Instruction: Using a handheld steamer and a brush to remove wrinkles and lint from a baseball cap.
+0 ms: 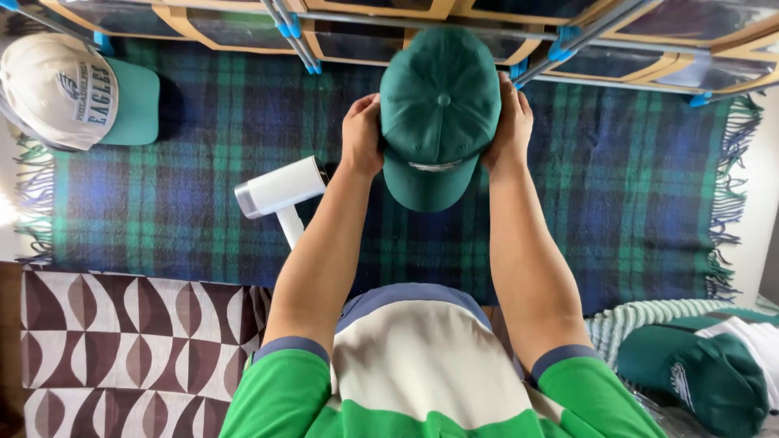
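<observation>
Fingers of the left hand [362,134] are curled against the left side of a green cap [439,113], and those of the right hand [508,122] are pressed against its right side, so that the cap is clasped between the two hands. Each hand is closed loosely around the crown's edge; the fingertips themselves are mostly hidden behind the fabric, and only the backs of the hands and the knuckles are seen. The cap is held crown-up, with its top button facing the camera and its brim pointed back toward the person's chest. It is raised above a plaid blanket [203,162] of blue and green, which is spread over the work surface. A white handheld steamer [280,191] is laid on the blanket just beside the left forearm. A cream cap with a teal brim [77,93] is set at the blanket's far left corner, well apart from the hands. Another green cap [702,373] is seen at the lower right, resting on a pile of cloth. A brown and white patterned cloth [122,349] is spread at the lower left.
</observation>
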